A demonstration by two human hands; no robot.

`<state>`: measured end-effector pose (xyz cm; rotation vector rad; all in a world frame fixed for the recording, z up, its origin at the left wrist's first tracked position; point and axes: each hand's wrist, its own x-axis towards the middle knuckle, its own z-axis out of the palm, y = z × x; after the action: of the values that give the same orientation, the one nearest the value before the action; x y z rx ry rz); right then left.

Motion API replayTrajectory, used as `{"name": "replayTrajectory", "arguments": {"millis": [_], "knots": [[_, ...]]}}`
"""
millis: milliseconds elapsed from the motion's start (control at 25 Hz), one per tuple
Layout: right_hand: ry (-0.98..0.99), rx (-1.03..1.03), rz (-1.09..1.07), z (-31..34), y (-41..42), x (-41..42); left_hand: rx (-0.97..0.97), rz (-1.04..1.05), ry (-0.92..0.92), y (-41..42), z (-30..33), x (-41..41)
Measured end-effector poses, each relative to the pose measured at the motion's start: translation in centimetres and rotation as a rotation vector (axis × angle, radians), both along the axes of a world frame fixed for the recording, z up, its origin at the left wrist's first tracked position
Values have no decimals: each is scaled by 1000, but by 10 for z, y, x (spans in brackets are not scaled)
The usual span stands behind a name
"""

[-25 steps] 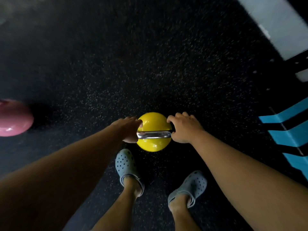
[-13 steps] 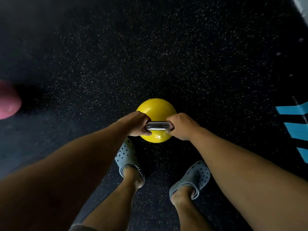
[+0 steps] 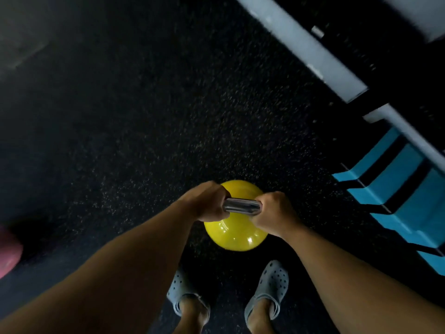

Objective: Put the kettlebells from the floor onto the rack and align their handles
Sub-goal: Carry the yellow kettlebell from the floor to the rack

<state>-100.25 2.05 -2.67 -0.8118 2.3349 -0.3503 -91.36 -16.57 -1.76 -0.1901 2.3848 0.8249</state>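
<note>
**Both hands on the yellow kettlebell's handle**

Head view: the left hand (image 3: pixel 207 203) and the right hand (image 3: pixel 272 210) are each closed around one end of the chrome handle (image 3: pixel 241 207) of a yellow kettlebell (image 3: pixel 236 235). The bare middle of the handle shows between the two fists. The round yellow body hangs below the handle, over the black speckled floor (image 3: pixel 144 141), in front of the person's two feet in grey perforated clogs (image 3: pixel 269 292). The picture is blurred, so whether the kettlebell touches the floor cannot be told.

A pink kettlebell (image 3: pixel 8 256) sits on the floor at the left edge of the view, well apart from the yellow one, only partly visible. At the upper right run pale bars of the rack (image 3: pixel 313 51); below them lie blue blocks with black stripes (image 3: pixel 404 189). No brand, label or writing can be read anywhere.
</note>
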Motion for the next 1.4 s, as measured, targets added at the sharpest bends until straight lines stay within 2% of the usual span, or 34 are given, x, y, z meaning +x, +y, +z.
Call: {"name": "replayTrajectory", "arguments": {"millis": [360,680,840,1000,1160,1320,1400], "knots": [[347,-178,-265,133,-24,-155,-226,-307,324,-42,142,-210],[497,-180,-419,202,-41,-297,-338,-431,502,-54,212,-388],[653,-156,-501,213,-45,-361,-354,-524,617,-55,228,-468],[698,-163,-564,212,-56,-401,-343,-596,655,-62,228,-523],[720,-184,-635,194,-62,-415,-313,-613,636,-64,209,-545],[798,-247,-741,186,-54,-430,-271,-640,703,-55,204,-568],[764,-220,-764,188,-55,-446,-247,-624,694,-56,204,-584]]}}
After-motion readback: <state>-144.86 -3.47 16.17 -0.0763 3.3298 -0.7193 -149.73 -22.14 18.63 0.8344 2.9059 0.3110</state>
